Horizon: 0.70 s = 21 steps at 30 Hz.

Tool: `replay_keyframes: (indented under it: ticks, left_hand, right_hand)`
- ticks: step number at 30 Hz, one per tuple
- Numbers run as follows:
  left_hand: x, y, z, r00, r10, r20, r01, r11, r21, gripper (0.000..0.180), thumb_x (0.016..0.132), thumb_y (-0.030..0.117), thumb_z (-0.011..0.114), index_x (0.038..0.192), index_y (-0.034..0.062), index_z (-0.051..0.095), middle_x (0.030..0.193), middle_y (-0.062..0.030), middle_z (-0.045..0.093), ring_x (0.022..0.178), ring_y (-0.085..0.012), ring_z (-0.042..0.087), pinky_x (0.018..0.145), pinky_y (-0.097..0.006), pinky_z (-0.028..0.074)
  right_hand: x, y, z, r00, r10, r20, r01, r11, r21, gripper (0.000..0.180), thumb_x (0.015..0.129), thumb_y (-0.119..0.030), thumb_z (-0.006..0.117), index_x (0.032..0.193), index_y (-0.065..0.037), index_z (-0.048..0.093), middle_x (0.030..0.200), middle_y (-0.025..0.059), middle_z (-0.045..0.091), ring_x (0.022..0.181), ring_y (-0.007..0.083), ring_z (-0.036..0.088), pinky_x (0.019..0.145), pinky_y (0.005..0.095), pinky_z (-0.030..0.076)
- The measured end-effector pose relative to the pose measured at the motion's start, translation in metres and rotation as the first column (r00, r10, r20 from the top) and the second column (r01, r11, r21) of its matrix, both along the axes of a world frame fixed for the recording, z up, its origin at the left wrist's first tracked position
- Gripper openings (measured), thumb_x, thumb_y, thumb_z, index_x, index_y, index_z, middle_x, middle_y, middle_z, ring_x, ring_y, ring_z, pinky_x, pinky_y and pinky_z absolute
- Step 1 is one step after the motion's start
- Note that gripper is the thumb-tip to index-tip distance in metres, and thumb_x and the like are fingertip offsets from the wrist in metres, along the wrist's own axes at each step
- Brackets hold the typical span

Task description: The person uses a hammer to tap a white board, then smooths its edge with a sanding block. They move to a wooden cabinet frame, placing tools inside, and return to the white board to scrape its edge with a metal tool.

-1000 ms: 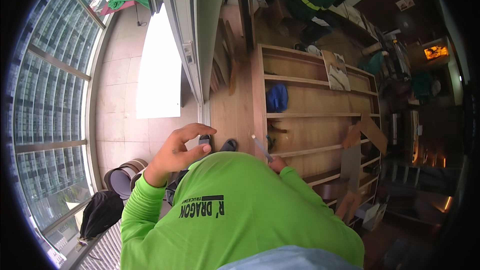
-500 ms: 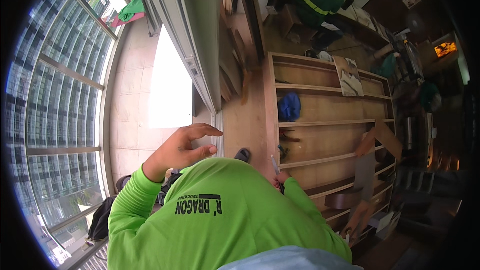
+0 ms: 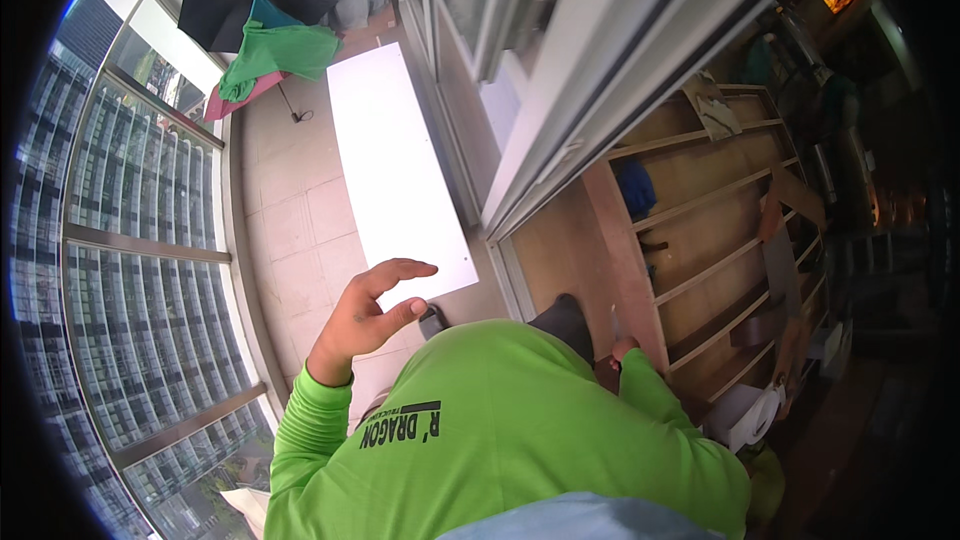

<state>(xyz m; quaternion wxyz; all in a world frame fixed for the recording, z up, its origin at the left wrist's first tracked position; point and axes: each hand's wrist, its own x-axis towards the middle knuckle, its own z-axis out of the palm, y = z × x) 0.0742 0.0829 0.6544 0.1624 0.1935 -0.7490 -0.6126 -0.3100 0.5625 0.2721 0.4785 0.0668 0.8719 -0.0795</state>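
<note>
My left hand [image 3: 362, 322] is raised in front of me at the left, its thumb and fingers apart with nothing between them. Beneath and beyond it, a long white panel [image 3: 400, 165] lies on the tiled balcony floor. Low at my right side, my right hand [image 3: 624, 348] is closed round a slim, pale, pointed tool [image 3: 614, 323], whose exact kind I cannot make out. That hand is next to the edge of a large wooden frame with shelf-like divisions [image 3: 640, 285]. My body partly hides the right fingers.
A sliding door frame [image 3: 600, 80] stands between balcony and room, its track [image 3: 512, 280] crossing the floor. Open umbrellas [image 3: 255, 0] and a green cloth [image 3: 275, 55] are at the far left. Tall windows [image 3: 150, 250] line the left. A blue bundle [image 3: 634, 188] lies inside the wooden frame.
My view has turned left and I have stepped over toward the balcony. More of the white panel and the umbrellas now show. Both hands keep nearly the same pose.
</note>
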Motion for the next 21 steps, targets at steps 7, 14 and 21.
replay_keyframes:
  ticks: [7, 14, 21]
  left_hand:
    - [0.063, -0.047, -0.031, 0.992, 0.124, -0.009, -0.12, 0.974, 0.19, 0.035, 0.096, 0.019, 0.066, 0.124, -0.0005, 0.067, 0.124, -0.0119, 0.068, 0.119, -0.0245, 0.06, 0.11, -0.039, 0.04]
    - [0.064, -0.063, -0.022, 0.985, 0.173, 0.023, -0.174, 0.983, 0.053, 0.04, 0.093, 0.02, 0.073, 0.127, -0.0009, 0.066, 0.125, -0.015, 0.068, 0.12, -0.0269, 0.062, 0.105, -0.039, 0.045]
    - [0.073, -0.073, -0.026, 0.985, 0.171, 0.032, -0.17, 0.985, -0.034, 0.042, 0.093, 0.005, 0.071, 0.059, 0.0026, 0.047, 0.061, -0.0045, 0.054, 0.064, -0.0161, 0.057, 0.091, -0.038, 0.052]
  right_hand:
    - [0.005, -0.082, 0.049, 0.966, 0.229, 0.121, -0.219, 0.971, -0.091, 0.022, 0.09, -0.004, 0.052, 0.085, 0.007, 0.07, 0.066, 0.0159, 0.069, 0.056, 0.0261, 0.067, 0.057, 0.0392, 0.053]
    - [0.049, -0.182, 0.053, 0.797, 0.598, 0.081, -0.6, 0.8, 0.0, 0.022, 0.074, -0.009, 0.076, 0.09, 0.002, 0.067, 0.068, 0.013, 0.067, 0.056, 0.0245, 0.065, 0.055, 0.0384, 0.051]
    - [0.067, -0.244, 0.019, 0.622, 0.673, 0.401, -0.735, 0.678, 0.004, 0.013, 0.072, -0.008, 0.076, 0.081, 0.001, 0.076, 0.078, 0.0124, 0.075, 0.067, 0.0211, 0.071, 0.068, 0.0357, 0.055]
